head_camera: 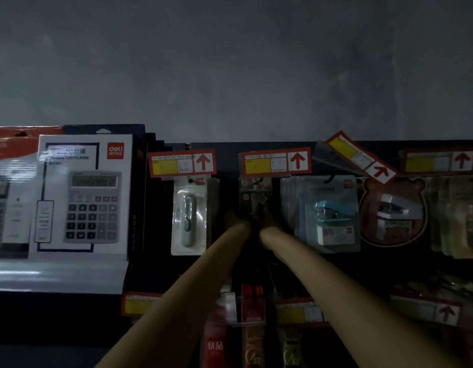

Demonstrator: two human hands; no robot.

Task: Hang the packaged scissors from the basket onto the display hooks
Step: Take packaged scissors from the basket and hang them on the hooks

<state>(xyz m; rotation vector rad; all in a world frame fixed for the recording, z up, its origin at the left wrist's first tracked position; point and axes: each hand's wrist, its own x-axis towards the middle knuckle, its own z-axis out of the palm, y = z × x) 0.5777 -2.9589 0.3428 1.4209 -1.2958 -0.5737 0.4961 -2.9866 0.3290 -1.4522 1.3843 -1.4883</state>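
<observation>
Well to the left of the left hand stands a large white and red boxed calculator. Nearer on that side hangs a white blister card holding a grey pen-shaped tool. To the right of the right hand hangs a clear pack with a blue stapler.

Between the two hands, just under a red and yellow price tag with an arrow, is a narrow dark carded pack, presumably the packaged scissors. It is upright against the dark board, and its contents are lost in the gloom.

The left hand and right hand flank its lower part. Shadow hides the fingers, so it cannot be told whether they grip it or how far open they are.

The step appears to be threading the pack onto its hook. Next, its hang hole must slide fully on before it is let go.
</observation>
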